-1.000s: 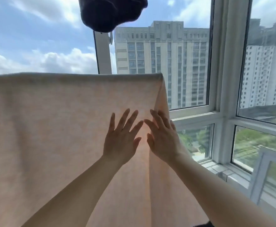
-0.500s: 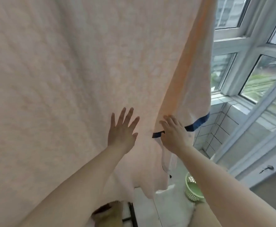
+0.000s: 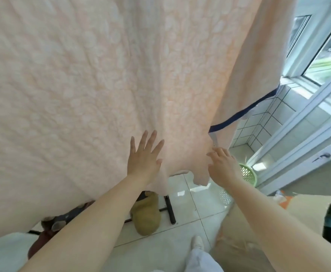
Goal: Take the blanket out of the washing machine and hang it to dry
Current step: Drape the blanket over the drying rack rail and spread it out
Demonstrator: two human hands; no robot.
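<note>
Now two flat hands, left hand [image 3: 144, 160] and right hand [image 3: 222, 166], touch one blanket [image 3: 102, 75].

Both hands [image 3: 144, 161] slid lower — near blanket's [image 3: 102, 75] hem.

– Floor? Glossy pale tile [image 3: 182, 238], reflecting daylight.
– Right side? White-framed windows [image 3: 317, 61] above a tiled sill wall [image 3: 258, 124]; green basket [image 3: 249, 173] below. Black rack leg [image 3: 169, 209] on the floor.

Matt, bumpy-textured peach cloth blanket [image 3: 102, 75]; glossy tiled floor [image 3: 190, 209]; perforated green plastic basket [image 3: 248, 173].
</note>
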